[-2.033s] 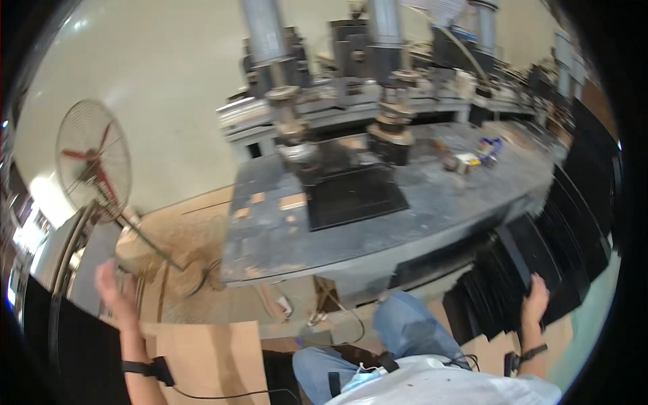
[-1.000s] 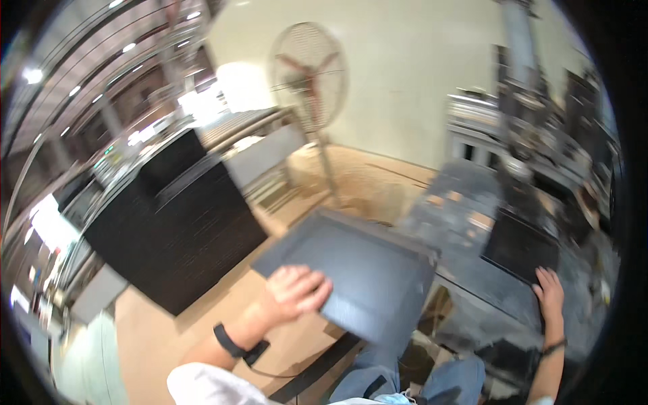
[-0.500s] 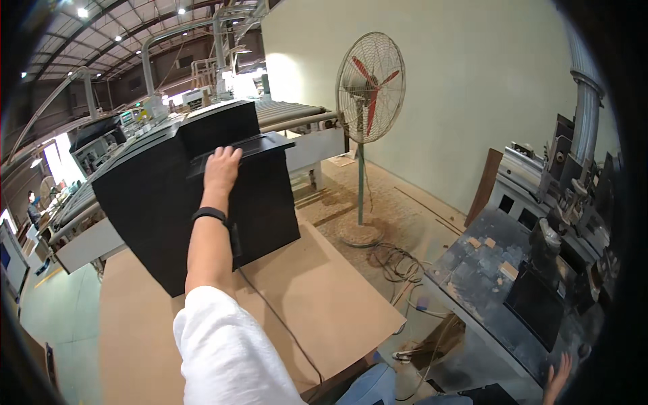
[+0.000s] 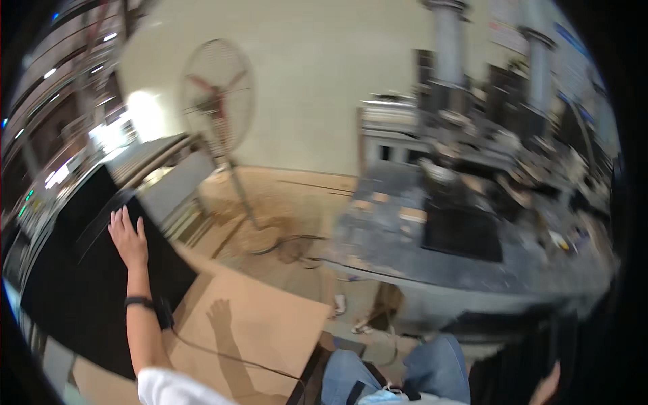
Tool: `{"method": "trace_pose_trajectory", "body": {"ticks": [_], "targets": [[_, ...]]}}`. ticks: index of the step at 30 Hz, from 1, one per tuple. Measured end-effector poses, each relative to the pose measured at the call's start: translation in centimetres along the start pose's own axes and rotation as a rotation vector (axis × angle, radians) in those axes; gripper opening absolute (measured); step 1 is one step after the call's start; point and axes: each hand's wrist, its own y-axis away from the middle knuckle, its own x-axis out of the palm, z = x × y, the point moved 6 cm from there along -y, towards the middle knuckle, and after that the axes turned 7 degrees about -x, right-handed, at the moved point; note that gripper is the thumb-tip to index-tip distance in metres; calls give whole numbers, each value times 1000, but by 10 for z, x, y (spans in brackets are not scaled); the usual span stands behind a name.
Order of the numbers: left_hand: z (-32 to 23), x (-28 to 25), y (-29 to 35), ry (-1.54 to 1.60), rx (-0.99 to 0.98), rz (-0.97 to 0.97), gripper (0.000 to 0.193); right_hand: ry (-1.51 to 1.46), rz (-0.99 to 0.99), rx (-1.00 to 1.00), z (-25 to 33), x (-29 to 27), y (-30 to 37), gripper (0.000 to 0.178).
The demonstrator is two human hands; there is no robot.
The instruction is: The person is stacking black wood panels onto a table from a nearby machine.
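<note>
My left hand (image 4: 128,236) reaches out with its fingers spread. It lies over the upper part of the upright black panels (image 4: 81,270) at the left, and I cannot tell whether it touches them. A black band circles that wrist. At the lower right, my right hand (image 4: 545,386) shows only in part, beside dark black boards (image 4: 516,361). Its fingers are mostly hidden and blurred, so its grip is unclear. Below my left hand, a tan board (image 4: 263,304) carries a dark cable (image 4: 229,360) and the shadow of a hand.
A dusty grey machine table (image 4: 378,236) stands at the right, with a flat black panel (image 4: 462,233) and small wood pieces (image 4: 413,214) on it. A caged stand fan (image 4: 216,98) is by the wall. Cables (image 4: 290,250) lie on the dusty floor.
The view has swung to the right, blurring the picture. My left hand has gone from bent fingers on the black panels' edge to spread fingers. My right hand is lower, beside the dark boards.
</note>
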Motion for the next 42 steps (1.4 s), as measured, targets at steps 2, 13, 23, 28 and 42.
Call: {"method": "trace_pose_trajectory", "body": {"ticks": [2, 13, 23, 28, 42], "targets": [[-118, -10, 30, 371, 177, 19, 47, 86, 33, -66, 13, 1, 11, 53], [-629, -162, 279, 1150, 792, 797, 72, -333, -189, -706, 197, -70, -79, 45], [-505, -240, 291, 1129, 1038, 581, 36, -413, -165, -949, 309, 76, -172, 39], [-358, -235, 222, 1082, 1033, 472, 29, -502, 126, -1041, 347, 151, -185, 41], [-36, -136, -17, -5, 351, 70, 20, -455, 247, -926, 374, 169, -191, 60]]}}
